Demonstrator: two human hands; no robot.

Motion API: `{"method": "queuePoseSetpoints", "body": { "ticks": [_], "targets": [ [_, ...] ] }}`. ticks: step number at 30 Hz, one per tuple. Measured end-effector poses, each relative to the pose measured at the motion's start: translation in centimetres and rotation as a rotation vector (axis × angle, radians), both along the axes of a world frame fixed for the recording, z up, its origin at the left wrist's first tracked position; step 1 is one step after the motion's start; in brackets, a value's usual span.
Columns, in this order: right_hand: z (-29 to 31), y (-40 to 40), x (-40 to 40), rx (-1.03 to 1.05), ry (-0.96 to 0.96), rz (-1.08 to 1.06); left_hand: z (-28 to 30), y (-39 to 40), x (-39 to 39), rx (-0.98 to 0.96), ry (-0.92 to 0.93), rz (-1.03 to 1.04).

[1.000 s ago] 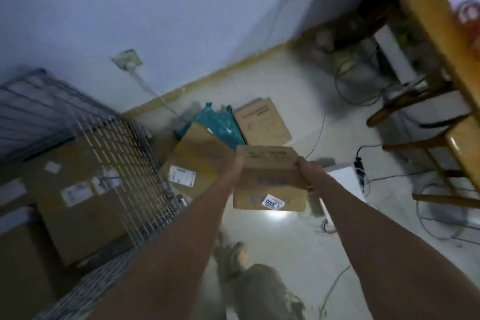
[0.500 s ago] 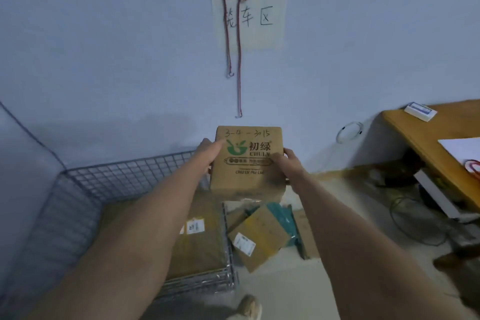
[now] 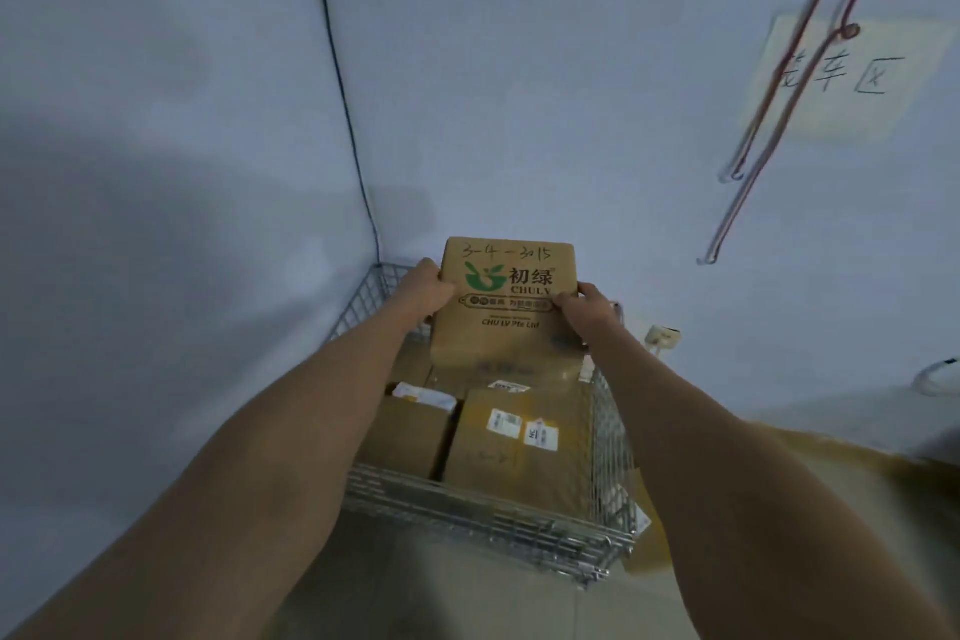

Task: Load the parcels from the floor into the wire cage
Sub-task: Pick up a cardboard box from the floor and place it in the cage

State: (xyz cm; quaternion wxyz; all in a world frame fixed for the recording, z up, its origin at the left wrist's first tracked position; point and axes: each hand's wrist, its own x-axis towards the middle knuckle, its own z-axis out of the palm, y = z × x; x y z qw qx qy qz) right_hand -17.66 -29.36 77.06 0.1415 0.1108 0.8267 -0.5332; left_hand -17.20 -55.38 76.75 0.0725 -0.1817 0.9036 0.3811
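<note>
A brown box [image 3: 506,307] with a green logo and handwritten numbers along its top edge is held up between both hands, out at arm's length and above the wire cage [image 3: 488,509]. It stands roughly upright with its printed face toward the camera, its lower edge hanging over the far part of the cage, not touching the parcels beneath it.

The left hand [image 3: 427,291] grips the box's left edge about midway up, fingers curled round behind the side and the thumb against the front. The right hand [image 3: 584,309] grips the right edge a little lower, thumb and fingertips pressed onto the front face near the logo banner, the remaining fingers wrapped round the side. Both forearms reach forward from the bottom corners of the view, on either side of the cage.

The cage sits on the floor in a corner, against the pale wall. Inside it lie several brown parcels [image 3: 519,437] with white labels, packed side by side. A dark cable [image 3: 337,68] runs down the wall corner to the cage's far left rim. At the upper right, red cords [image 3: 779,83] hang across a paper sign [image 3: 841,78] with handwritten characters.
</note>
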Motion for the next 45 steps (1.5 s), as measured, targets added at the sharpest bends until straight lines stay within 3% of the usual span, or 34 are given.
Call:
{"method": "queuePoseSetpoints", "body": {
  "ticks": [9, 14, 20, 29, 36, 40, 45],
  "targets": [
    [-8.7, -15.4, -2.1, 0.042, -0.114, -0.006, -4.9, -15.3, -0.3, 0.076, -0.060, -0.084],
    [-12.9, -18.2, -1.2, 0.091, -0.153, -0.098, -10.3, -16.9, -1.4, 0.166, -0.154, -0.096],
    [-19.9, -22.2, -2.3, 0.141, -0.283, -0.066, -17.3, -19.2, -2.9, 0.291, -0.296, 0.050],
    [-33.4, -27.1, -3.1, 0.157, -0.415, -0.065, -29.5, -22.8, -5.7, 0.105, -0.459, 0.010],
    [-45.2, -29.3, -4.5, 0.193, -0.495, 0.015, -40.8, -23.8, -7.5, 0.118, -0.473, 0.074],
    [-50.8, -30.9, -4.2, 0.148, -0.533, -0.032, -47.6, -25.3, -7.4, 0.244, -0.630, 0.239],
    [-56.1, -32.1, -2.9, 0.276, -0.576, 0.081, -53.9, -25.9, -5.4, 0.221, -0.754, 0.299]
  ]
}}
